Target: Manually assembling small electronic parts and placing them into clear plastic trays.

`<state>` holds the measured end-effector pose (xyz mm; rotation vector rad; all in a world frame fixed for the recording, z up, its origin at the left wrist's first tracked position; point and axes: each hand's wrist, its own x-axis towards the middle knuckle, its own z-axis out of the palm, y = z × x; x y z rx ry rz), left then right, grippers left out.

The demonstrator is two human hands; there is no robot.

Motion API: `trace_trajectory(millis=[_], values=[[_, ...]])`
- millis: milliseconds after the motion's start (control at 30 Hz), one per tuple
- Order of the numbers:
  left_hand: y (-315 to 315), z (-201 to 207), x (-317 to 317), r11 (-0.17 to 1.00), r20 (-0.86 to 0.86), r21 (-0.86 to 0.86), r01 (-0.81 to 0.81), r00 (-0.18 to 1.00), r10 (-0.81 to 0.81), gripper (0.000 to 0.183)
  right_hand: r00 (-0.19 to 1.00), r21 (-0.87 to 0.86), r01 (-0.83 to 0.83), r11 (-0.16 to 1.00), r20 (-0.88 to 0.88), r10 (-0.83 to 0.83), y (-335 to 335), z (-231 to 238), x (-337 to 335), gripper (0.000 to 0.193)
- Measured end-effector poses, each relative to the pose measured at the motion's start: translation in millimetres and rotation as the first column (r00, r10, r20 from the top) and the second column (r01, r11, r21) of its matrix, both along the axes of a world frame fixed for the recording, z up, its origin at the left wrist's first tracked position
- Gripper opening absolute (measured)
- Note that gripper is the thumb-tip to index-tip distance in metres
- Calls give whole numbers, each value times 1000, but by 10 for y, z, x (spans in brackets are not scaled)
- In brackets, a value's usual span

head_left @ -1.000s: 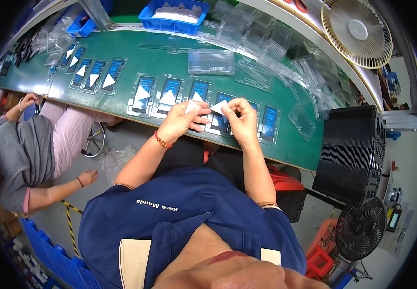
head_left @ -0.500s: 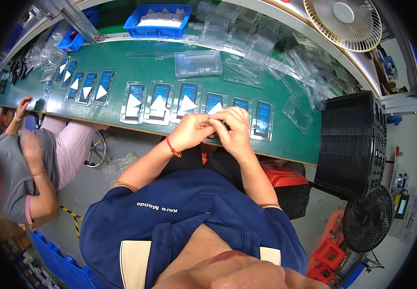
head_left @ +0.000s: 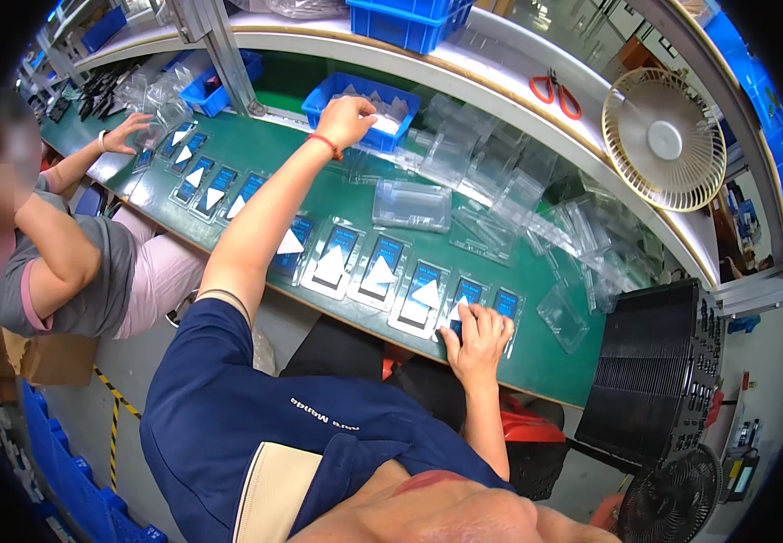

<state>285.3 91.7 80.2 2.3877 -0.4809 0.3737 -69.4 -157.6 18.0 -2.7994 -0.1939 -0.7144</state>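
My left hand (head_left: 346, 124) reaches over the near rim of a blue bin (head_left: 321, 100) holding white paper-like pieces (head_left: 395, 110). Its fingers are curled closed; whatever lies between them is hidden. Down at the table's near edge, my right hand (head_left: 478, 344) lies with fingers apart over the lower part of a clear flat package with a blue-and-black phone-like face (head_left: 469, 291). Beside it, in a row, lie similar packages topped with white triangles, among them a white triangle (head_left: 425, 294) and another white triangle (head_left: 329, 267). The end package (head_left: 506, 301) shows only its blue face.
Clear plastic trays (head_left: 411, 205) pile up behind the row. Black stacked trays (head_left: 638, 366) stand at the right. Red-handled scissors (head_left: 555, 95) and a cream fan (head_left: 664, 140) are on the shelf above. At left, a co-worker's hand (head_left: 127, 134) hovers by more packages.
My hands, together over the row before, are now apart. The left has gone up and forward to the blue bin; the right has lowered onto a package. The view has shifted.
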Motion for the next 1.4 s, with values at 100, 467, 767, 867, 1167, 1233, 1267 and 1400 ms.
trace_trajectory(millis=[100, 467, 767, 867, 1167, 1233, 1267, 1400], values=[[-281, 65, 393, 945, -119, 320, -67, 987, 110, 30, 1000, 11, 8, 1000, 4, -8, 0, -1, 14, 49], [-390, -206, 1056, 922, -241, 375, -100, 949, 201, 30, 1000, 52, -1, 999, 28, -1, -3, 40, 81, 47], [121, -124, 830, 965, -452, -254, -60, 890, -64, 18, 999, 124, -32, 992, 18, 30, 11, 47, 38, 49], [107, 67, 402, 923, -501, -382, -48, 850, -163, 14, 998, 163, 4, 987, 59, -13, 11, 82, 12, 52], [-545, -52, -1862, 668, -398, -657, 350, 591, -701, 7, 991, 851, -60, 522, 114, -73, 337, 251, 308, 34], [-748, -253, -2227, 602, -383, -730, 324, 536, -752, 10, 995, 911, -53, 408, 81, -52, 317, 163, 376, 21], [-819, -341, -2353, 561, -355, -774, 293, 532, -768, 11, 998, 914, -28, 406, 46, -36, 265, 171, 328, 11], [-851, -369, -2593, 754, -217, -537, 377, 803, -556, 21, 963, 778, 98, 620, 82, -256, -167, 22, 182, 9]])
